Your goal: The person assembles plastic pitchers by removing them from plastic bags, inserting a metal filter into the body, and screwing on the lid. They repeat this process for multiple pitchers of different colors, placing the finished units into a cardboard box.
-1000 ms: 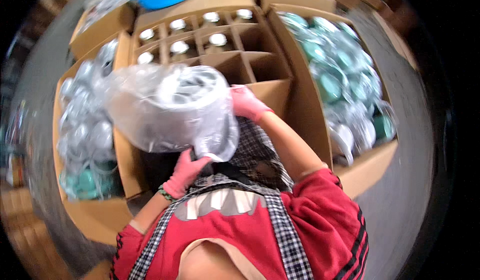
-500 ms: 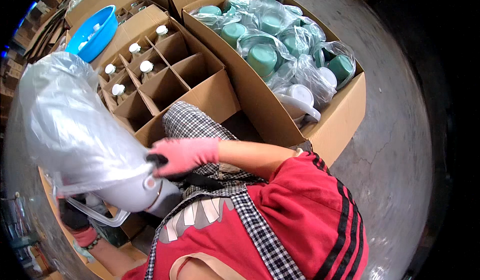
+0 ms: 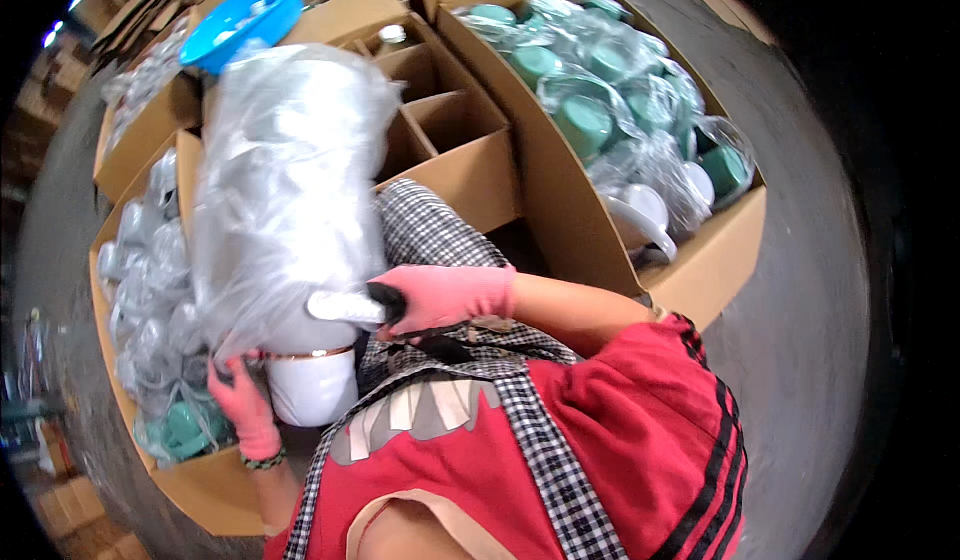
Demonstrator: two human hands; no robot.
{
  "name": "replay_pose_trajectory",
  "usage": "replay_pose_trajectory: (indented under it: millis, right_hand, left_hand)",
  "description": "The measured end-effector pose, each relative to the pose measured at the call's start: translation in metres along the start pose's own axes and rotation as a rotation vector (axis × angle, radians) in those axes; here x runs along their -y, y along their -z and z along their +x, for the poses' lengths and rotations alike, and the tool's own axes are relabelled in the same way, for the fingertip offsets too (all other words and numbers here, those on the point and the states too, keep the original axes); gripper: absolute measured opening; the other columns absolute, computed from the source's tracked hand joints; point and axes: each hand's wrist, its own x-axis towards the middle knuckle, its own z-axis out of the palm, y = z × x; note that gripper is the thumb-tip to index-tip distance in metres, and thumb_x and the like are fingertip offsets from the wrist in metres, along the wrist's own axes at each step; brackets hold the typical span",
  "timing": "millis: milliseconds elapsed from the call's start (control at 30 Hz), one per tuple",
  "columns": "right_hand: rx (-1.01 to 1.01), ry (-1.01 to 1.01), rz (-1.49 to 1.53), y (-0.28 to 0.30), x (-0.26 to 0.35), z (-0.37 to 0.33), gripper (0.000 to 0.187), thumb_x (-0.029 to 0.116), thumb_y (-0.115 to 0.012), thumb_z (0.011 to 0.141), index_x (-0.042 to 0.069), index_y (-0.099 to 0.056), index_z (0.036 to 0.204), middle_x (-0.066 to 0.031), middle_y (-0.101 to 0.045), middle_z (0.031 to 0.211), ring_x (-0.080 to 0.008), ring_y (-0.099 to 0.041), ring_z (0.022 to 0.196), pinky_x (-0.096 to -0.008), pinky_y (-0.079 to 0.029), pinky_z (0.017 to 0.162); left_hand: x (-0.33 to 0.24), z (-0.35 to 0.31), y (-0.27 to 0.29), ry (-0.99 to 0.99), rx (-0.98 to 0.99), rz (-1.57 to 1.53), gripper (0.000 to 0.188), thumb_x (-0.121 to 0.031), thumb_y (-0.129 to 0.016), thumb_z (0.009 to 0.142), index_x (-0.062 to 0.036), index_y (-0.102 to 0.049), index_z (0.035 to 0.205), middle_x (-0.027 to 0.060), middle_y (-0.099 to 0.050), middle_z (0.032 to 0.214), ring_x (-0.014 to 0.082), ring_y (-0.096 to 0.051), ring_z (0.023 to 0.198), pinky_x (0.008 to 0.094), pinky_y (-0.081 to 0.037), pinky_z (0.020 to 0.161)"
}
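A tall white jug (image 3: pixel 315 390) with a thin copper-coloured band lies before me, its bare end toward my body. A clear plastic bag (image 3: pixel 290 180) covers most of it. My right hand (image 3: pixel 450 298), in a pink glove with dark fingertips, is closed at the white handle-like piece (image 3: pixel 345 307) that sticks out of the jug's side. At the bag's near edge, left of the jug, my left hand (image 3: pixel 245 410) in a matching glove pinches the plastic. Its fingertips are partly hidden by the bag.
A carton (image 3: pixel 590 215) of bagged green and white jugs stands right. Behind the bag is a divided carton (image 3: pixel 460 175) with a white-capped bottle (image 3: pixel 392 35). A blue basin (image 3: pixel 240 25) sits far left. Another carton (image 3: pixel 215 490) at left holds bagged clear and green items.
The jug and bag have swung from a slant to nearly straight ahead and moved right. My left hand has shifted from the handle area to the bag's edge; my right hand moved right with the jug.
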Motion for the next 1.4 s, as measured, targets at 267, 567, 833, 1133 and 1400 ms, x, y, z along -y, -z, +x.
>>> replay_pose_trajectory:
  millis: [267,567,833,1133,1400]
  right_hand:
    - [-0.302,-0.154,0.445,-0.004,0.036,-0.025,0.015,0.01,-0.062,0.073,0.0,-0.052,0.08,-0.0016,-0.052,0.06,-0.0083,-0.048,0.047,-0.0205,-0.038,0.043]
    - [-0.364,0.281,1.542,-0.013,0.1,0.048,0.023,0.022,-0.048,0.083,0.0,-0.048,0.078,-0.0087,-0.051,0.072,-0.0176,-0.052,0.067,-0.0258,-0.046,0.065]
    - [-0.628,0.453,0.448,-0.087,0.074,0.059,0.019,0.017,-0.056,0.072,0.003,-0.047,0.082,-0.0103,-0.05,0.082,-0.0232,-0.049,0.077,-0.03,-0.04,0.067]
    - [-0.204,0.737,-0.528,-0.035,0.061,0.006,0.027,0.019,-0.056,0.069,0.002,-0.049,0.088,-0.0131,-0.045,0.092,-0.0274,-0.048,0.081,-0.0341,-0.041,0.07]
    - [-1.404,-0.221,-1.243,0.167,-0.048,-0.165,0.048,0.026,-0.068,0.064,0.004,-0.05,0.103,-0.0143,-0.054,0.094,-0.0292,-0.05,0.092,-0.0364,-0.041,0.078]
  left_hand:
    - [0.027,-0.008,0.025,-0.452,-0.079,-0.354,0.023,-0.002,-0.043,0.081,0.0039,-0.048,0.102,0.0099,-0.054,0.095,0.0164,-0.051,0.079,0.0292,-0.042,0.074]
    - [-0.035,-0.041,0.006,-0.556,0.341,-0.498,0.061,-0.017,-0.064,0.07,0.0039,-0.031,0.118,0.0145,-0.046,0.106,0.0218,-0.047,0.096,0.0328,-0.037,0.084]
    - [-0.022,-0.027,-0.024,-0.149,0.097,-0.314,0.073,-0.024,-0.069,0.065,-0.0023,-0.03,0.123,0.0144,-0.043,0.115,0.0246,-0.042,0.106,0.0344,-0.032,0.09]
    - [-0.01,0.001,-0.009,-0.195,0.557,-0.699,0.048,-0.023,-0.045,0.084,-0.0037,-0.03,0.124,0.0122,-0.039,0.121,0.0233,-0.038,0.111,0.0364,-0.027,0.095]
    - [-0.02,0.027,0.006,-0.421,-0.002,-0.259,0.047,0.001,-0.06,0.069,0.0031,-0.042,0.112,0.0153,-0.047,0.109,0.0266,-0.048,0.095,0.0374,-0.04,0.084]
